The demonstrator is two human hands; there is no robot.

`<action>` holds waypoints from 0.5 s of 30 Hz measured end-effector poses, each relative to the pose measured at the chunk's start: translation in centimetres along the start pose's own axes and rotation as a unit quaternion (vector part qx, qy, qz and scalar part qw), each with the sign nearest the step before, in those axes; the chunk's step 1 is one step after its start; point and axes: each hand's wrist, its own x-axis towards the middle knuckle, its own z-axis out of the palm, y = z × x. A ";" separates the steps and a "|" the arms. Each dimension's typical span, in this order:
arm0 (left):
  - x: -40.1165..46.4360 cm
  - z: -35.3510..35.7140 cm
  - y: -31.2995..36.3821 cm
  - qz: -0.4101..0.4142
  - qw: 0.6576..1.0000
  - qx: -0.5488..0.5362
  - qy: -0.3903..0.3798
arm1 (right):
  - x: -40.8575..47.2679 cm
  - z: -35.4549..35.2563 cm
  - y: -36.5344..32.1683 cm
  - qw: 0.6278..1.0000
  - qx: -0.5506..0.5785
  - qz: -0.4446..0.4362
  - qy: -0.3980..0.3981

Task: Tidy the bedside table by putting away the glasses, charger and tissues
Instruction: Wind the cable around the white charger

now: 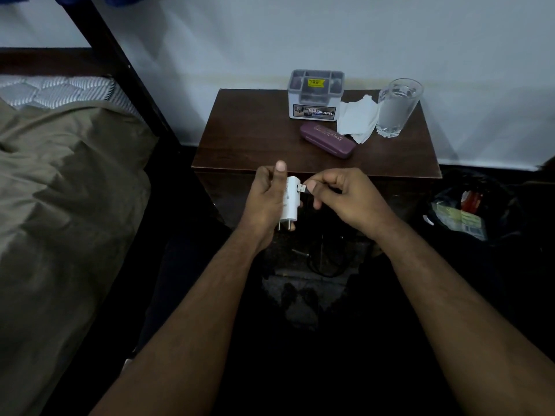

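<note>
Nearest the camera, two bare forearms are reaching forward and meeting just in front of the bedside table (249, 139). The left hand (265, 199) is gripping a white charger (290, 202) upright, its fingers curled round the body and its thumb standing up beside it, with the two metal pins pointing down below the palm. The right hand (339, 195) is pinching a USB plug (301, 188) between thumb and forefinger, and the plug's metal tip is sitting right at the charger's upper side; whether it is seated in the port or just touching cannot be told. A dark cable (322, 262) is hanging below the hands in the shadow.

Farther back, on the table top, a purple glasses case (327, 140) is lying closed and slantwise, well apart from both hands. Just beyond it, white tissues (357, 118) are lying crumpled between a grey organiser box (315, 96) and a glass of water (396, 106), touching the glass's base. The organiser is standing at the table's rear edge by the wall.

To the left, a bed (60, 181) with an olive cover is lying alongside; to the right, on the floor, a dark bag (468, 211) is holding wrappers.
</note>
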 end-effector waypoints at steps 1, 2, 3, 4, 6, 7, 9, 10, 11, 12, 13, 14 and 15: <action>0.0 0.1 0.0 0.006 1.000 0.000 0.005 | 0.0 0.0 0.0 1.000 0.004 0.001 -0.003; 0.0 0.2 0.0 0.010 1.000 0.000 0.008 | 0.0 -0.1 0.1 1.000 0.008 0.002 -0.004; 0.0 0.2 0.0 0.015 1.000 0.002 0.011 | 0.0 -0.1 0.1 1.000 0.011 0.003 -0.005; 0.1 0.2 -0.1 0.020 1.000 0.006 0.013 | 0.0 -0.1 0.2 1.000 0.014 0.003 -0.006; 0.2 0.2 -0.3 0.027 0.999 0.015 0.010 | 0.0 -0.1 0.3 1.000 0.013 0.004 -0.010; 0.2 0.1 -0.4 0.032 0.999 0.023 0.004 | 0.0 -0.1 0.4 1.000 0.008 0.005 -0.012; 0.4 -0.2 -0.7 0.054 0.997 0.062 -0.012 | 0.0 -0.1 0.5 1.000 -0.008 0.011 -0.018; 0.5 -0.3 -0.8 0.067 0.994 0.083 -0.020 | 0.0 0.0 0.6 1.000 -0.018 0.013 -0.020; 0.5 -0.3 -0.8 0.073 0.992 0.098 -0.024 | 0.0 0.0 0.6 0.999 -0.024 0.014 -0.018; 0.6 -0.3 -0.9 0.074 0.991 0.104 -0.026 | 0.0 0.0 0.7 0.999 -0.026 0.015 -0.014; 0.6 -0.3 -0.9 0.073 0.991 0.106 -0.026 | 0.0 0.0 0.7 1.000 -0.025 0.015 -0.007; 0.6 -0.2 -0.9 0.072 0.991 0.109 -0.027 | 0.0 0.0 0.8 1.000 -0.024 0.016 -0.001; 0.6 -0.3 -0.9 0.075 0.990 0.117 -0.028 | 0.0 0.0 0.8 0.999 -0.025 0.019 0.001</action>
